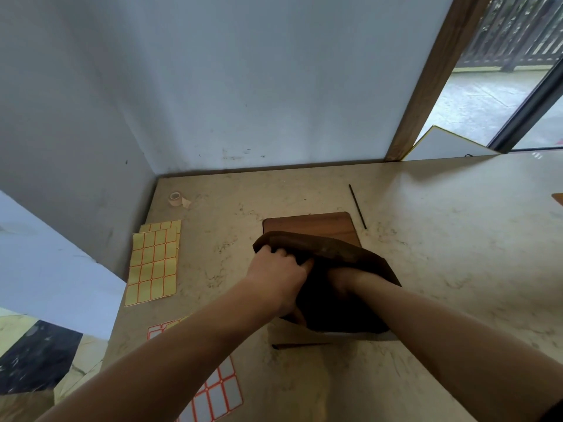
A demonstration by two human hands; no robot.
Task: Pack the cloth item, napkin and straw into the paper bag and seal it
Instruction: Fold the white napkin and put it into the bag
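Note:
A brown paper bag (335, 248) lies on a wooden board (307, 223) in the middle of the counter, its dark mouth facing me. My left hand (280, 275) grips the left rim of the mouth and holds it open. My right hand (350, 278) is pushed into the bag, and its fingers are hidden in the dark inside. What lies inside the bag cannot be made out. A thin black straw (358, 207) rests on the counter just right of the board, apart from both hands. I cannot pick out a napkin.
A small roll of tape (175, 198) sits at the back left near the wall corner. Yellow label sheets (154, 263) lie left of the board, and white label sheets (217, 394) lie near the front edge. White walls close off the back and left.

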